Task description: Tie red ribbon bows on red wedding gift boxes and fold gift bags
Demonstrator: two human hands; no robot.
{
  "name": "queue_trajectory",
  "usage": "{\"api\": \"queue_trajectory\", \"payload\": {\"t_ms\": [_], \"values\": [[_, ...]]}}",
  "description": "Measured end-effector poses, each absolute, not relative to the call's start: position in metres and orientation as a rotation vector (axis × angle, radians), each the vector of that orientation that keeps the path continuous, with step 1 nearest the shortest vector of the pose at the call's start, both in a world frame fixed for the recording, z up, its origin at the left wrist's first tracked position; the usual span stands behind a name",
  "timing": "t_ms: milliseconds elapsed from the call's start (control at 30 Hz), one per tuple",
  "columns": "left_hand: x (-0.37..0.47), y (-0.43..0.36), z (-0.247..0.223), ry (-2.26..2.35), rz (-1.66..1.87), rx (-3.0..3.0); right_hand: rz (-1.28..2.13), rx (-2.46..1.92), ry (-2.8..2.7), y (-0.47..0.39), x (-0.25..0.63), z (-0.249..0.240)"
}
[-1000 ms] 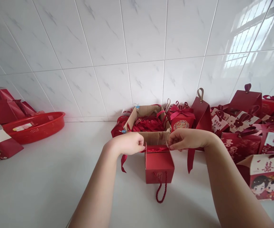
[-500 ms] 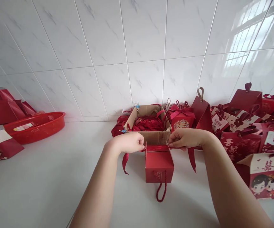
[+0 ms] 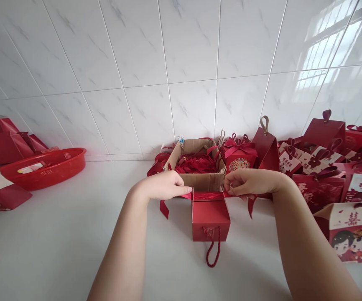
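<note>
A small red gift box point(image 3: 211, 217) stands on the white tabletop in the middle, with a twisted cord handle point(image 3: 212, 262) hanging down its near side. A dark red ribbon point(image 3: 164, 209) runs across the far top of the box. My left hand point(image 3: 167, 185) pinches the ribbon at the box's left top corner, its loose end dangling below. On the other side my right hand point(image 3: 240, 184) grips the ribbon by the right top corner; a tail hangs beneath it. Right behind, a cardboard box point(image 3: 200, 180) holds a heap of red ribbons.
Finished red boxes and bags crowd the right side, among them a bow-tied box point(image 3: 240, 162) and a carton with a cartoon couple point(image 3: 354, 234). At left lie a red plastic basket point(image 3: 58, 173) and another person's box point(image 3: 7, 197). A tiled wall point(image 3: 143, 117) closes the back.
Both hands have drawn slightly apart, pulling the ribbon outward, and its hanging ends are shorter. The red box stays put. At far left, another person's hand and box have shifted.
</note>
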State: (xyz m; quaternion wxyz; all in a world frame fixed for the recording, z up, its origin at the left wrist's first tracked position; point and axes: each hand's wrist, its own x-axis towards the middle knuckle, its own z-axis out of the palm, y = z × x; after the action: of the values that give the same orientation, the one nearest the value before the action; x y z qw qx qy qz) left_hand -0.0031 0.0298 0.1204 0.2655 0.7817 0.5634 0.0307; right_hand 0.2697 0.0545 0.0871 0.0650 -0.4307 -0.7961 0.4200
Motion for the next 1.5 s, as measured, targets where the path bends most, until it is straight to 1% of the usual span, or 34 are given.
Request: {"api": "queue_trajectory", "payload": {"t_ms": [133,300,433,567,733,933,1133,1267,1500], "values": [[-0.003,0.026,0.126,1.441,0.297,2.118,1.194,-1.222,-2.278,0.043,0.270,0.099],[0.005,0.021,0.133,1.236,0.606,1.970,1.287,-0.979,-2.101,0.034,0.266,0.108],[0.008,0.019,0.136,1.029,0.820,1.848,1.346,-0.737,-1.987,0.035,0.267,0.105],[0.007,0.021,0.134,0.922,0.983,1.755,1.393,-0.537,-1.948,0.036,0.269,0.101],[0.010,0.020,0.133,0.829,1.095,1.648,1.375,-0.528,-1.901,0.033,0.267,0.102],[0.013,0.018,0.133,0.622,1.089,1.580,1.277,-0.527,-1.794,0.033,0.256,0.104],[0.011,0.011,0.137,0.595,1.129,1.657,1.124,-0.568,-1.700,0.029,0.254,0.108],[0.013,0.007,0.138,0.661,1.206,1.682,0.980,-0.649,-1.689,0.023,0.251,0.111],[0.016,0.003,0.138,0.686,1.325,1.636,0.935,-0.737,-1.659,0.018,0.246,0.114]]}}
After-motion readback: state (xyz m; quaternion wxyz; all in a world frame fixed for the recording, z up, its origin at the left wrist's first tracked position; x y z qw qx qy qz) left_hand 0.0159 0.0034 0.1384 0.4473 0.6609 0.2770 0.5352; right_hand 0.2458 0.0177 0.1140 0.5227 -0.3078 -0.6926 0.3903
